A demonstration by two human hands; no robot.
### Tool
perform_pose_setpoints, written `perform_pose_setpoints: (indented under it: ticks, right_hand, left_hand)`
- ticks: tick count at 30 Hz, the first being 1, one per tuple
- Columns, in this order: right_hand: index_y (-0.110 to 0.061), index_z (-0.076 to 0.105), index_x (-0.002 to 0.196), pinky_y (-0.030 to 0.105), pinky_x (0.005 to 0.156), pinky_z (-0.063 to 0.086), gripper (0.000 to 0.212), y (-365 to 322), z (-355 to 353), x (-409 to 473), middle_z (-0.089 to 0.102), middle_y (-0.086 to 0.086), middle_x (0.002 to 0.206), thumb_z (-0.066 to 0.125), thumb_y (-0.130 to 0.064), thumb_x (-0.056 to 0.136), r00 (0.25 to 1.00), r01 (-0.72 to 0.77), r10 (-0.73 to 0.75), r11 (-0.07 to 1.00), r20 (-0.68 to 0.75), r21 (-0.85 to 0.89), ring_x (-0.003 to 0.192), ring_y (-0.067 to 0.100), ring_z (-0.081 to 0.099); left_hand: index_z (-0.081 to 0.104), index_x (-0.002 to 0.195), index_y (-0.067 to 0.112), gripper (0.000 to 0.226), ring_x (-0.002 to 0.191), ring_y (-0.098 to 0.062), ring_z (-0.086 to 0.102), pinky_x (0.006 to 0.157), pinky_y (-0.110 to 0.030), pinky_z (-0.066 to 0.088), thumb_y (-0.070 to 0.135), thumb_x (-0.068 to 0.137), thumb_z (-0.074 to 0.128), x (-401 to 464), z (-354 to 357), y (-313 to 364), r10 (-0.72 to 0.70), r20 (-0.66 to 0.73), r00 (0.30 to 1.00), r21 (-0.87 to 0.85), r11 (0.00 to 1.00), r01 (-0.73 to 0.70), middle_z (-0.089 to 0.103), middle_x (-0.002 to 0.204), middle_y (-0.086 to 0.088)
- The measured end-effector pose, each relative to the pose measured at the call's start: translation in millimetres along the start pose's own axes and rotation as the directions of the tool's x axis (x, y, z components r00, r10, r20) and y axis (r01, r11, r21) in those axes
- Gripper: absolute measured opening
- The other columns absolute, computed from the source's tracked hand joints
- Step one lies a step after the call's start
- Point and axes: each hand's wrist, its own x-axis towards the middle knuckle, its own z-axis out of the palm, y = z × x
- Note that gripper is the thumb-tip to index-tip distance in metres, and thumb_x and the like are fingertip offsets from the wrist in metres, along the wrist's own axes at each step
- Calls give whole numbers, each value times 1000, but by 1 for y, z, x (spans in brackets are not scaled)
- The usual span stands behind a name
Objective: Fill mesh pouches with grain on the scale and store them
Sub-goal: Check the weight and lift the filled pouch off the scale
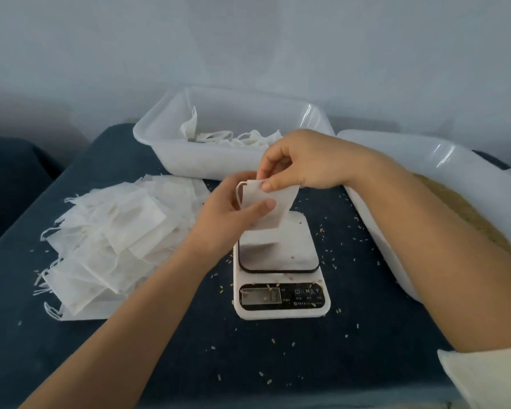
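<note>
An empty white mesh pouch (273,206) hangs above the white kitchen scale (281,261) at the table's middle. My left hand (230,214) holds it from below, thumb on its front face. My right hand (304,160) pinches its top edge with thumb and fingers. The scale's platform holds only a few stray grains. A loose heap of empty pouches (112,240) lies to the left of the scale. Brown grain (466,214) fills the white tub (443,160) on the right, under my right forearm. At the back stands a white bin (219,160) with several pouches inside it.
The table carries a dark blue cloth (248,355) with stray grains scattered around the scale. A pale wall rises behind the bins. A white sleeve edge (490,376) shows at the lower right.
</note>
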Motion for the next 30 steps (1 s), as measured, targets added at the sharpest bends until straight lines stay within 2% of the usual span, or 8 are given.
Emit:
perform_pose_setpoints:
  ticks: [2,5,10,15,19,22,27,30]
  right_hand:
    - [-35,66,78,12,72,48,13,-10,-14,4,67,-20,78,74,-25,81,1000,21,-21,999,-9,-27,76,-7,61]
    - [-32,67,81,31,85,51,10,-20,-36,11,70,-11,88,74,-25,81,999,18,-19,998,-28,-56,86,4,64]
    - [-29,68,84,12,72,47,7,-30,-69,24,67,-15,83,74,-25,82,1000,0,-2,998,-31,-70,71,-9,59]
    - [-25,69,87,13,74,47,6,-32,-90,39,67,-13,84,73,-24,82,1000,-24,24,991,-7,-131,76,-1,61]
    - [-27,69,84,8,65,46,7,-30,-109,57,66,-17,78,74,-23,82,998,-43,37,989,-44,-144,68,-8,58]
    - [-25,68,83,15,75,46,7,-25,-125,76,65,-15,81,73,-21,82,994,-50,34,986,-102,-158,75,-3,58]
    - [-18,69,93,15,65,43,9,-5,-136,123,61,-11,83,70,-17,84,979,-100,56,969,-198,-225,81,7,57]
    - [-13,70,99,23,78,47,14,17,-127,159,65,-4,94,67,-13,85,961,-165,90,945,-262,-281,92,14,60]
  left_hand:
    - [66,101,21,37,89,-16,69,71,-24,53,32,69,80,8,1,6,-10,32,999,-69,998,13,72,95,0]
    - [70,97,17,38,92,-19,69,72,-25,55,36,66,80,17,-1,11,-38,70,997,-118,992,46,73,96,-3]
    - [67,104,13,51,97,-23,68,75,-26,55,34,61,84,28,-2,21,-76,134,988,-254,961,108,71,103,-7]
    - [72,100,17,40,102,-22,66,76,-26,55,31,65,83,41,-4,32,-39,186,982,-346,932,103,70,109,-8]
    - [63,109,9,49,96,-25,69,72,-25,56,26,65,78,55,-4,38,-142,96,985,-386,907,169,71,103,-10]
    - [62,107,4,31,90,-25,70,69,-23,56,17,80,67,66,-10,37,-208,13,978,-362,911,199,73,94,-12]
    - [65,96,3,10,85,-25,71,67,-23,56,8,89,60,82,-27,33,-270,-70,960,-311,921,236,73,89,-14]
    - [64,96,1,10,84,-26,71,65,-23,56,6,89,60,90,-40,29,-278,-115,954,-301,925,233,73,87,-14]
